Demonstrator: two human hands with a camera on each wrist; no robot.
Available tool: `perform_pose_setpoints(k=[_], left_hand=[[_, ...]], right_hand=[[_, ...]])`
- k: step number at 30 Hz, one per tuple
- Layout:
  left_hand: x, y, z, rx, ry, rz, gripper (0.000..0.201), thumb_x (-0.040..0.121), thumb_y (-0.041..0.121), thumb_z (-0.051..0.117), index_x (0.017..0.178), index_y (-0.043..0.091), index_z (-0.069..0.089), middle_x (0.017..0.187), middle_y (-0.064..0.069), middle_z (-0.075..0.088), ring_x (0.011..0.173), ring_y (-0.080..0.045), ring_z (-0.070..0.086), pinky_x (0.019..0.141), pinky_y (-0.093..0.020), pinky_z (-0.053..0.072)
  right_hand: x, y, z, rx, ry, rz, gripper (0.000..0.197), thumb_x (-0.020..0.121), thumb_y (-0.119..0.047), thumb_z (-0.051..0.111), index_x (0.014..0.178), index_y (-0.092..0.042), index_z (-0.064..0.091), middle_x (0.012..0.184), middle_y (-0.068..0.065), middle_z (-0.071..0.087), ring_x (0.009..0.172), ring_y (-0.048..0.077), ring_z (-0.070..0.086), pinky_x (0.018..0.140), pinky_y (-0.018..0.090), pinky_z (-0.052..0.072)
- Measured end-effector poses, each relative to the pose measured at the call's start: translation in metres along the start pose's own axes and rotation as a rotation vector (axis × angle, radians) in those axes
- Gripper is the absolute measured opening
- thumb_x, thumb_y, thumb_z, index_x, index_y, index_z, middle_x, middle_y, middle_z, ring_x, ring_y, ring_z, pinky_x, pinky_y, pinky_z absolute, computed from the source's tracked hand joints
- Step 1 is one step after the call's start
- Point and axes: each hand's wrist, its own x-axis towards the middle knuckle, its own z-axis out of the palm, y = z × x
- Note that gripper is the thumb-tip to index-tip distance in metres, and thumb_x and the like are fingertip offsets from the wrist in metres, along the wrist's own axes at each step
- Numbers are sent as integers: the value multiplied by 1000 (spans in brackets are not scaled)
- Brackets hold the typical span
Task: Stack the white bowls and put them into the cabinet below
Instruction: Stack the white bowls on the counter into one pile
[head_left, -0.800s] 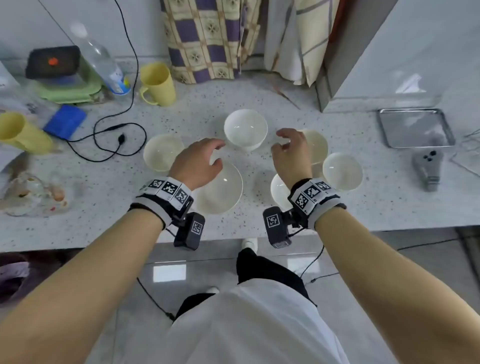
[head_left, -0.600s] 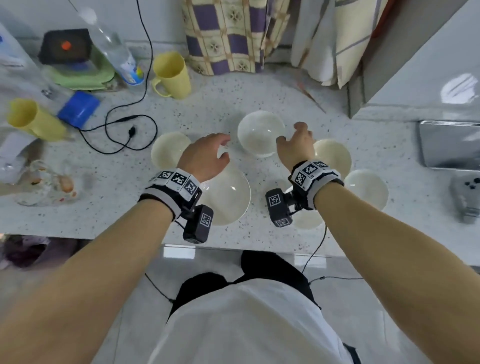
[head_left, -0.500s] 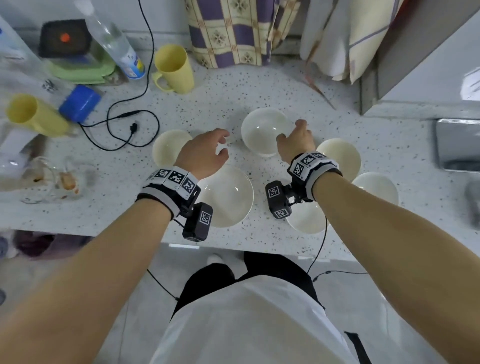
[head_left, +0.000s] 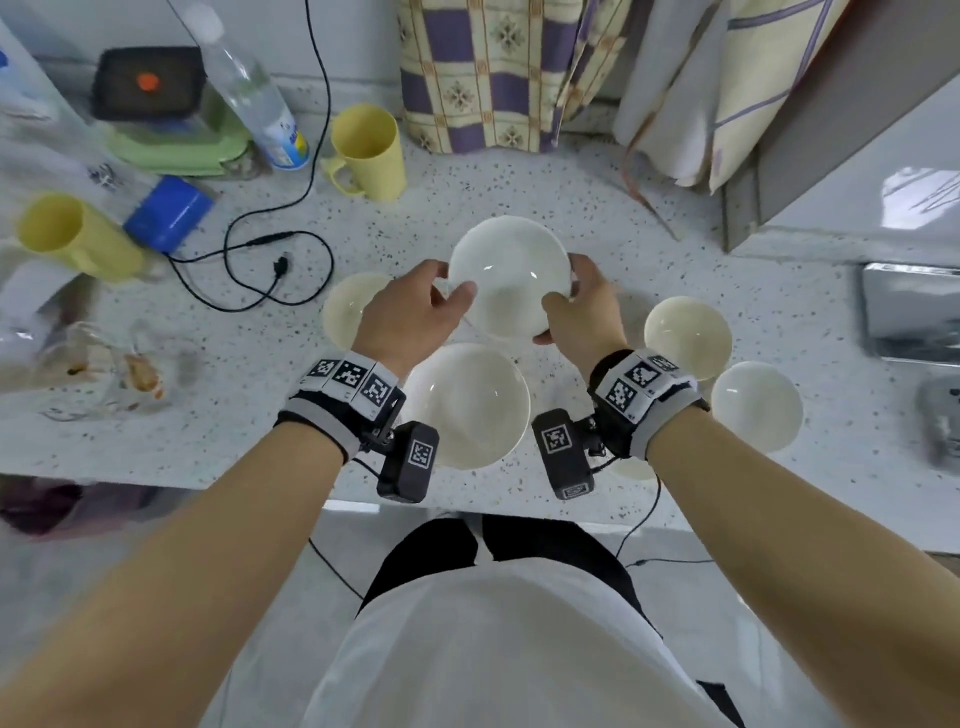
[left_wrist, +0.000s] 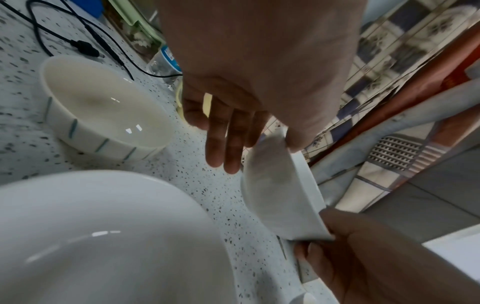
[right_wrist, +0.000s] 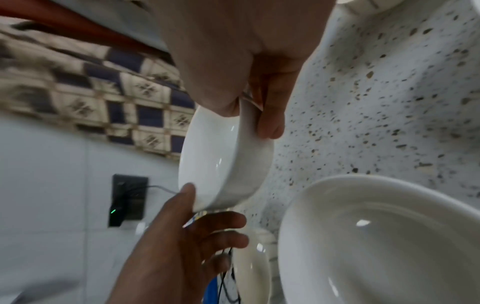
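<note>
Both my left hand (head_left: 410, 312) and right hand (head_left: 582, 306) pinch the lifted bowl (head_left: 509, 275) by opposite rims, with the big bowl (head_left: 467, 405) just below, toward me.

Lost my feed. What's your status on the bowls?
Left hand and right hand grip middle white bowl, lifted. Large bowl waits below. Path clear.

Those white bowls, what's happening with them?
A person is tidying bowls on the speckled stone counter. The left hand and right hand together hold a round white ceramic bowl by its rim, raised off the counter. Just below it sits a bigger white bowl. Other bowls sit around, none stacked yet.
</note>
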Motion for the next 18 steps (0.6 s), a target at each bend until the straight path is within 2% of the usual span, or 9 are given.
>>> perform_pose_setpoints(k=[2,5,7,8,9,11,14,18], left_hand=[[-10,-12,-8,44,24,28,36,88,43,47,113,20,61,91,1,71,85,-26,68,80,-45,56],[-27,-39,-15,206,0,59,27,90,25,47,110,15,61,94,-5,69,85,-31,65,73,-38,54],[-38,-53,-11,257,-40,68,28,92,23,48,116,15,59,96,-6,69,85,-31,64,70,-36,51],[-44,-57,-7,261,-65,75,31,93,23,48,121,15,57,98,-6,69,86,-32,64,71,-37,52],[-49,-60,-1,262,-86,79,34,93,23,49,126,16,54,100,-7,69,87,-32,64,73,-39,53],[-55,-64,10,266,-97,80,36,94,23,51,130,17,50,102,-7,68,84,-30,62,70,-37,49],[-59,-69,22,333,-54,82,34,94,20,52,128,19,50,101,-5,68,76,-27,59,65,-33,39],[-54,-74,31,438,-11,81,43,94,17,53,137,21,47,99,-6,71,79,-30,67,63,-33,39]], right_hand=[[-21,-7,10,-28,-62,-44,51,88,0,48,136,-16,48,96,-7,53,79,12,60,55,26,60],[-47,3,29,-83,-109,-48,53,86,-1,52,136,-17,50,110,-2,55,77,20,65,53,24,58],[-60,15,39,-198,-89,-94,53,81,-6,55,132,-19,55,115,0,58,79,24,67,59,29,59],[-66,23,41,-276,-78,-118,55,77,-10,56,132,-21,56,118,1,58,87,24,65,67,33,59],[-70,30,42,-354,-67,-124,59,76,-14,56,134,-24,54,123,2,54,95,23,62,76,34,56],[-77,45,42,-505,-71,-114,66,80,-14,58,142,-29,44,137,4,40,105,24,54,84,33,49],[-80,62,47,-705,-90,-149,74,81,-16,59,148,-32,32,152,7,25,131,32,41,95,42,49],[-71,70,59,-703,-132,-76,80,80,-12,55,150,-35,24,155,6,22,135,34,38,95,47,50]])
